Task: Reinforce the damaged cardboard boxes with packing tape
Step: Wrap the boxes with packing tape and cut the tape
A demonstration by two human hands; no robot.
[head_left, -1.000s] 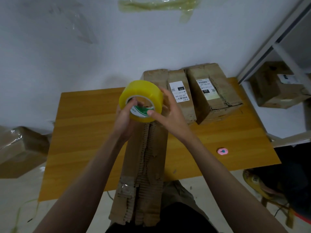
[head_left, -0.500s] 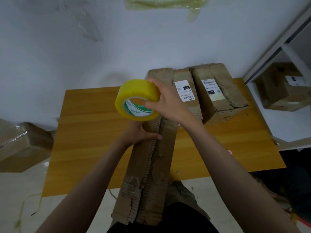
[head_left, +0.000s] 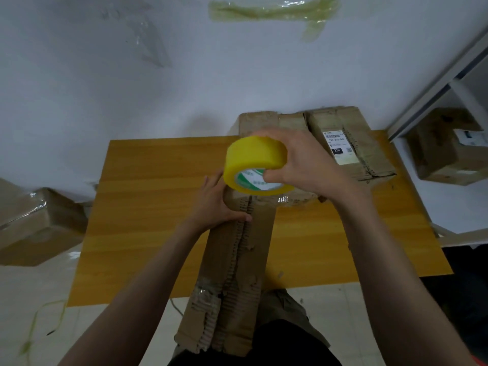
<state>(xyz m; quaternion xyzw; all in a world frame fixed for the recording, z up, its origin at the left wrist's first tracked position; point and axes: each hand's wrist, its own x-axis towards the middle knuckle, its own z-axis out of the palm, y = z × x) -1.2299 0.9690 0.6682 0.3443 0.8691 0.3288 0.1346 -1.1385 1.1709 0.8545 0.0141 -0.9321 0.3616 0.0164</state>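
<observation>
Holding the yellow tape roll (head_left: pixel 254 165) over the far end of the long torn box (head_left: pixel 237 260), my right hand (head_left: pixel 303 165) has its grip clamped on the roll, thumb in the core. My left hand (head_left: pixel 214 207) presses flat on the box beside the ragged centre seam, grip apart. The box lies along the wooden table (head_left: pixel 148 207), near end overhanging. Risk, in my judgement: glossy film may wrinkle or bond poorly to the frayed, fluted cardboard edges; an unsupported overhang could tip.

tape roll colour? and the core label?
Yellow tape roll; the core label is green and white. Head view, the only one.
</observation>
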